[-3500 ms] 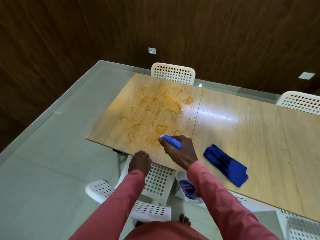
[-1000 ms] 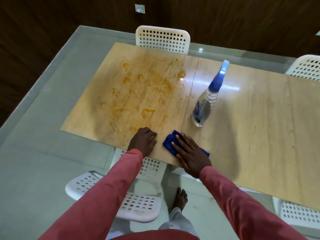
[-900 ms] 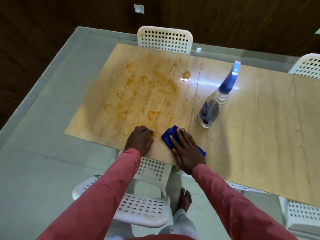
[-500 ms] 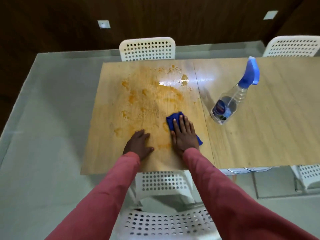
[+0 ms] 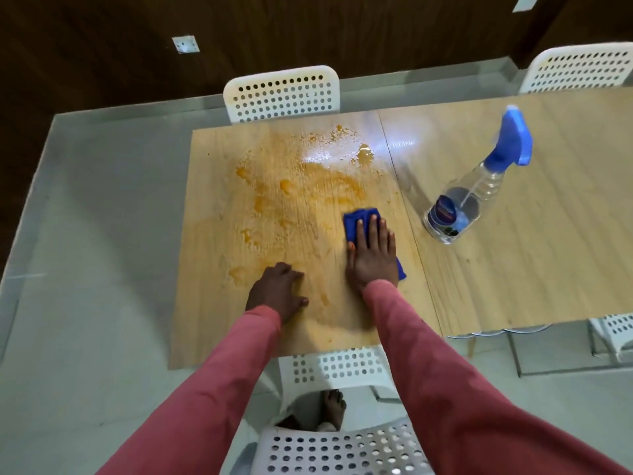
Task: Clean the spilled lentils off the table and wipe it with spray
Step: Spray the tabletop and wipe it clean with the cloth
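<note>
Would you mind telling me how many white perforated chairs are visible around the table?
4: one white perforated plastic chair at the far edge, one far right, one near, below the arms, and one partly hidden under the right near edge. Others may be out of view.

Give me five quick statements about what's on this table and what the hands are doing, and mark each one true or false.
1. The right hand presses flat on the blue cloth. True.
2. The spray bottle lies on its side. False: it stands upright on the table.
3. The left hand holds the spray bottle. False: it rests on the table, holding nothing.
4. Orange lentil smears remain beyond the cloth. True.
5. The bottle stands left of the cloth. False: it is to the right.
</note>
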